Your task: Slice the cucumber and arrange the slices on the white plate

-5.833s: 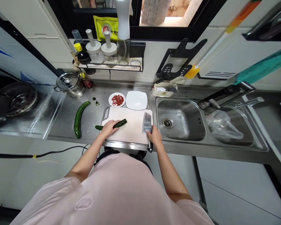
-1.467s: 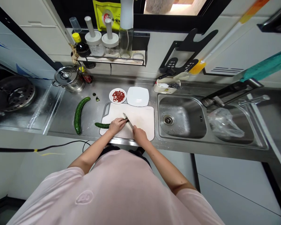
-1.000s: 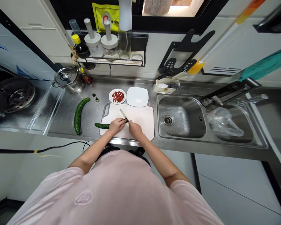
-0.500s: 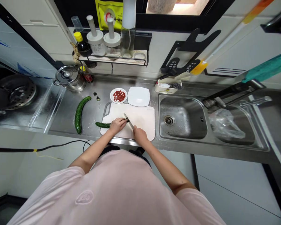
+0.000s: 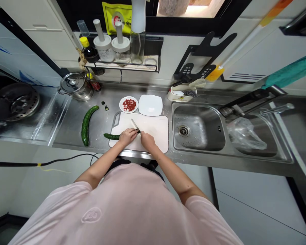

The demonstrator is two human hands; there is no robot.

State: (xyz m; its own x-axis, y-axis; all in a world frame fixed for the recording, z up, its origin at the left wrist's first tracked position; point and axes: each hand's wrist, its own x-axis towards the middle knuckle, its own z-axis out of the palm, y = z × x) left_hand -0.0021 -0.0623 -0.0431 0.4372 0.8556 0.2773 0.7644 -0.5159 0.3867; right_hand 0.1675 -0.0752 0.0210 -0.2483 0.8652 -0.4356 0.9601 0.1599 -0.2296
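A green cucumber [image 5: 111, 136] lies across the left part of a white cutting board [image 5: 155, 132]. My left hand [image 5: 127, 137] is closed over its right part, whose dark end shows just past my fingers. My right hand [image 5: 148, 141] grips the handle of a knife [image 5: 134, 123]; the blade points up and left and lies at the cucumber's right end. A second, curved cucumber [image 5: 86, 126] rests on the steel counter left of the board. Behind the board are a round plate of chopped red pieces [image 5: 129, 104] and a white square plate [image 5: 150, 105].
Two small dark green scraps [image 5: 106, 108] lie on the counter. A lidded steel pot [image 5: 76, 86] stands at the back left, near a wok [image 5: 14, 101]. The sink [image 5: 199, 127] is at the right, with a plastic bag [image 5: 246, 134] in the second basin.
My right hand has moved a little up and left with the knife, so the blade reaches farther over the board. My left hand has stayed in place on the cucumber.
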